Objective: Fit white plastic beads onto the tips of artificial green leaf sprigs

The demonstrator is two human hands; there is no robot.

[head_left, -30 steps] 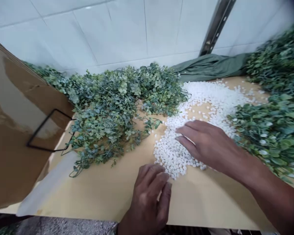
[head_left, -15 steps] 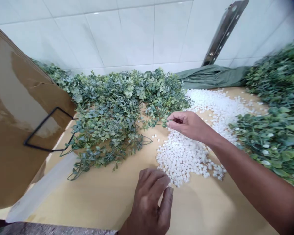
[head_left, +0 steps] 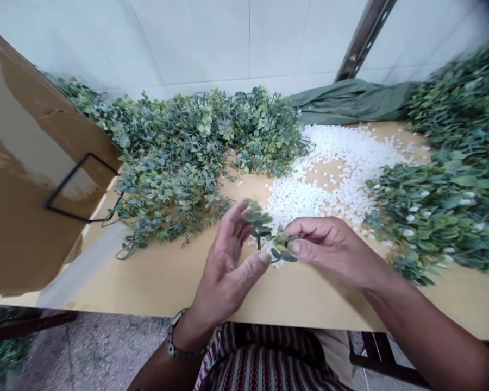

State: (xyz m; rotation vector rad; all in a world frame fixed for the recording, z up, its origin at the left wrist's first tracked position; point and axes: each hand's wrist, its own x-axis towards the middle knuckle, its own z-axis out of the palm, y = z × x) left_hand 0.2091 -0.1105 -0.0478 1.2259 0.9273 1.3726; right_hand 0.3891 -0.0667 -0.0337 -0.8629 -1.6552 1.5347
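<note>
In front of me my right hand [head_left: 326, 247] pinches a small artificial leafy sprig [head_left: 280, 239] between thumb and fingers. The sprig has green leaves and a dark stem, and its upper leaves are blurred. My left hand [head_left: 228, 260] is held half cupped at the sprig's other side, thumb and fingers apart; whether its fingertips touch the leaves I cannot tell. Small white pieces [head_left: 297, 198] lie spread on the tabletop just behind both hands. A heap of artificial greenery [head_left: 187, 146] lies further back on the left.
More greenery [head_left: 456, 201], dotted with white pieces, is piled at the right. A cardboard box [head_left: 32, 179] stands at the left beside a black wire frame [head_left: 51, 203]. Green cloth [head_left: 350, 103] lies along the tiled wall. The table's front edge [head_left: 146, 314] is close to me.
My right hand has drawn the sprig from the heap toward me. My left hand has risen from the tabletop and turned, its fingers spreading around the sprig. The view has tilted downward.
</note>
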